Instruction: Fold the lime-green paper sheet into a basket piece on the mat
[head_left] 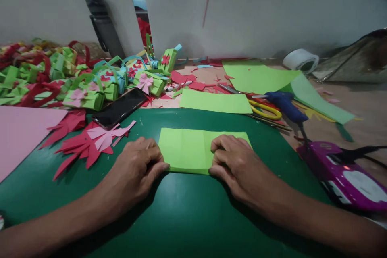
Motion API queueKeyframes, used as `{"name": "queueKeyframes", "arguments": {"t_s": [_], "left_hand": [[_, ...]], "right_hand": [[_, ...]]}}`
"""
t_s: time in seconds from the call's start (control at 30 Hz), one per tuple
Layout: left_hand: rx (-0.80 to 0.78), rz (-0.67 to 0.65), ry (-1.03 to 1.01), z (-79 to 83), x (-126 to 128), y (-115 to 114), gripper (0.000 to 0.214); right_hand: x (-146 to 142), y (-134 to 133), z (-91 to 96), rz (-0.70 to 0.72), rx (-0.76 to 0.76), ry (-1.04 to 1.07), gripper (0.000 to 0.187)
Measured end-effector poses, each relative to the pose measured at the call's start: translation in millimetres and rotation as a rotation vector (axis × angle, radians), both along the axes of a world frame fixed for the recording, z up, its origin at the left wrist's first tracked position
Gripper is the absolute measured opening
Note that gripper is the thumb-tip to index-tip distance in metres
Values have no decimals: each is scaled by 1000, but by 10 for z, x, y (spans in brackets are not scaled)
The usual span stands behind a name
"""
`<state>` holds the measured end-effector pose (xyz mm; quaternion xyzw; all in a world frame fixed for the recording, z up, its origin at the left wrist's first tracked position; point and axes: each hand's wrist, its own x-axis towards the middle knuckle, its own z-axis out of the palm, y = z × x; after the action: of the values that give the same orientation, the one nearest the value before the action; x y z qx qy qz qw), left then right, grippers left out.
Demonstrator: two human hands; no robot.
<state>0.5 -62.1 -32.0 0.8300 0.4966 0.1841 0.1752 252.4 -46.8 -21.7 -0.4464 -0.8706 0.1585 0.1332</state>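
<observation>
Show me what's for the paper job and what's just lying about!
For the job, I think:
the creased green paper
the left hand and right hand holding it
the green mat underneath

Just lying about now:
the phone
the scissors and glue gun, though they may belong too
the white roll
the bag

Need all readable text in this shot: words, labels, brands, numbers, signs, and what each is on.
No legible text anywhere.
Magenta-and-white plastic power strip: small marks on top, too blurred to read.
Black rectangular phone: screen dark, no text visible.
Blue plastic glue gun: no readable label.
Bright green creased paper sheet: no print visible.
</observation>
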Motion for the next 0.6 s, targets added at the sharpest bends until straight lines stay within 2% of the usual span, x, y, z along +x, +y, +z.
{"name": "queueKeyframes", "arguments": {"t_s": [0.23, 0.6], "left_hand": [[-30, 49, -6, 14, -38, -60, 26], [17, 36, 56, 2, -13, -51, 25]], "right_hand": [[31, 8, -82, 18, 81, 55, 22], [32, 10, -95, 20, 83, 67, 23]]}}
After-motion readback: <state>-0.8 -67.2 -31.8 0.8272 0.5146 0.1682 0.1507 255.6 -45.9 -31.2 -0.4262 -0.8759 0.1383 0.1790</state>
